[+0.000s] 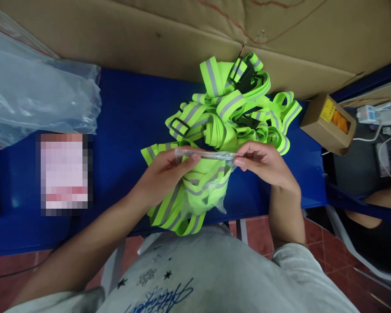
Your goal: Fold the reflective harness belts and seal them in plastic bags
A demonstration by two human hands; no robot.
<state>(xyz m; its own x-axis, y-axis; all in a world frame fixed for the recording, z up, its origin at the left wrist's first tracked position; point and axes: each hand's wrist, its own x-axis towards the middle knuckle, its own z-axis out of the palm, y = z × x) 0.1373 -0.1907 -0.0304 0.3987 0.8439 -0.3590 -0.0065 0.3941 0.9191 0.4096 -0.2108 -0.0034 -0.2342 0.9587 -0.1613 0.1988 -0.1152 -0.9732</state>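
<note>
My left hand (164,174) and my right hand (263,163) both pinch the top edge of a clear plastic bag (208,182) held over the near edge of the blue table (127,113). The bag holds a folded neon-green strap with grey reflective stripes (182,213), part of which hangs out at the bottom. My fingers are closed on the bag's mouth, one hand at each end. Just behind my hands lies a tangled pile of the same neon-green reflective straps (234,108) with black buckles.
A heap of clear plastic bags (35,91) lies at the table's left. A blurred card (64,174) lies near it. A small cardboard box (329,124) sits at the right edge. Brown cardboard (182,39) stands behind. Another person's arm (374,204) shows at the right.
</note>
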